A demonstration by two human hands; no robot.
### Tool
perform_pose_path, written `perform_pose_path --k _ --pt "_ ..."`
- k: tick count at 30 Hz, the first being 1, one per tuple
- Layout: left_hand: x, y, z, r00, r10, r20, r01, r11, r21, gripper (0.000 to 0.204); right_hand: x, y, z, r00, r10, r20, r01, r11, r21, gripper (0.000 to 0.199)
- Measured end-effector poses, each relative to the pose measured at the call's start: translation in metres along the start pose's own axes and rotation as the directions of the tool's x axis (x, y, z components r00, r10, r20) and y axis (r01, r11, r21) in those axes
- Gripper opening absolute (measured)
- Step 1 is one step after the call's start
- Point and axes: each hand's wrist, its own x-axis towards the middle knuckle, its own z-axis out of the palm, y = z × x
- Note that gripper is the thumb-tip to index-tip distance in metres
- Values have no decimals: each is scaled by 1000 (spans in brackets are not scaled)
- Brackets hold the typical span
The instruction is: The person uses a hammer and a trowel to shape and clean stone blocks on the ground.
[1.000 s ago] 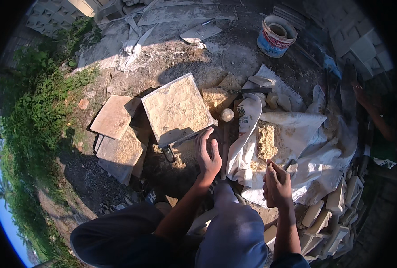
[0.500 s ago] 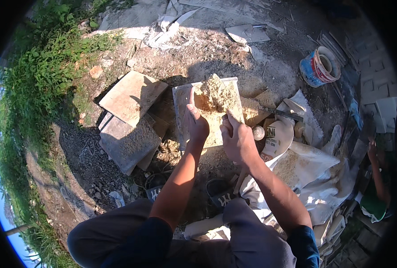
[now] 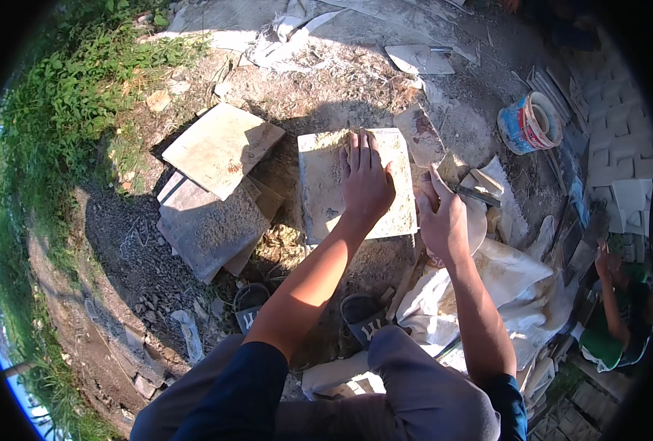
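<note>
A square pale slab [image 3: 325, 209], dusted with crumbly yellowish mix, lies flat in front of me. My left hand [image 3: 368, 180] rests on its upper middle, palm down, fingers stretched toward the far edge. Just off the slab's right side, my right hand [image 3: 444, 220] is closed, its index finger pointing forward. A flat trowel blade [image 3: 419, 136] with a brownish smear reaches away from that hand; the fingers hide its handle. Loose yellowish crumbs [image 3: 334, 138] lie along the slab's far edge.
Stacked square slabs [image 3: 216, 220] lie to the left. Right of the slab are a white sack [image 3: 503, 283] and a blue and red bucket [image 3: 529, 123]. My sandals [image 3: 362, 312] are close in front. Another person [image 3: 615, 316] sits at the far right beside stacked pale tiles [image 3: 624, 140].
The large lump of mix is no longer seen over the slab. My left hand has moved right and flattened onto the slab; my right hand has shifted right, off its side.
</note>
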Motion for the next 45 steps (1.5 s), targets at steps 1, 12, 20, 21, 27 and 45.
perform_pose_path --k 1,12,20,21,27,45 --pt "1 0 1 1000 2 -11 -2 1000 0 69 -3 11 1 993 -72 -98 71 997 -8 53" --pt "-26 -74 1 958 210 -197 -125 920 371 72 -50 45 -1 992 127 -5 -118 932 344 52" --pt "-51 -1 9 939 302 165 -327 630 704 71 -83 74 -46 965 244 -94 -189 900 393 51" --pt "-54 3 -1 958 272 87 -283 945 165 68 -86 82 -49 968 224 -110 -176 926 334 52" --pt "-104 -12 -62 994 85 -66 -88 995 -45 59 -125 83 -39 947 317 56 -316 878 359 54" --pt "-200 5 -28 969 242 -49 -240 878 -415 45 -40 173 -21 953 171 -249 -196 977 -81 50"
